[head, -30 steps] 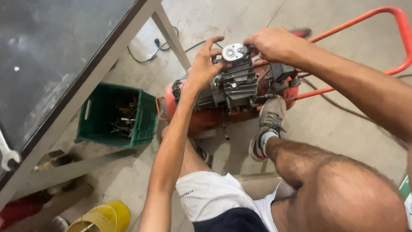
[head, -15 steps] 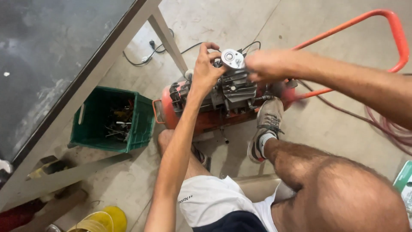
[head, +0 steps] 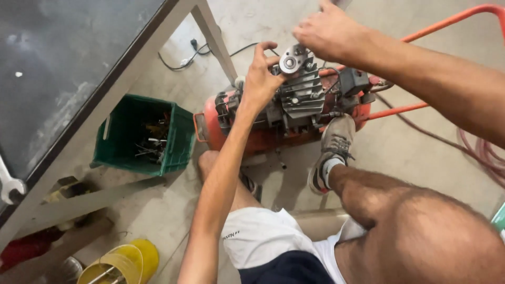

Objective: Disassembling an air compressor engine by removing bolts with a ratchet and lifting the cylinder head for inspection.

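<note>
A red air compressor [head: 231,123] lies on the concrete floor in front of me, with a grey finned motor block [head: 302,100] on top. My left hand [head: 260,79] reaches up from below, and its fingers pinch a round metal part [head: 289,63] on top of the block. Just above and right of that part hovers my right hand [head: 329,31], fingers curled; whether it holds anything is hidden. My right shoe [head: 334,144] rests against the compressor's side.
A green crate [head: 176,142] of tools sits left of the compressor under a metal table [head: 121,89]. An orange tube handle [head: 447,21] frames the compressor at the right. A pink hose [head: 484,152] lies at the far right, a yellow container [head: 139,255] bottom left, and a wrench [head: 8,184] at the left edge.
My right hand has lifted off the round metal part and now hovers above it. The view has shifted a little; my left hand stays at the part.
</note>
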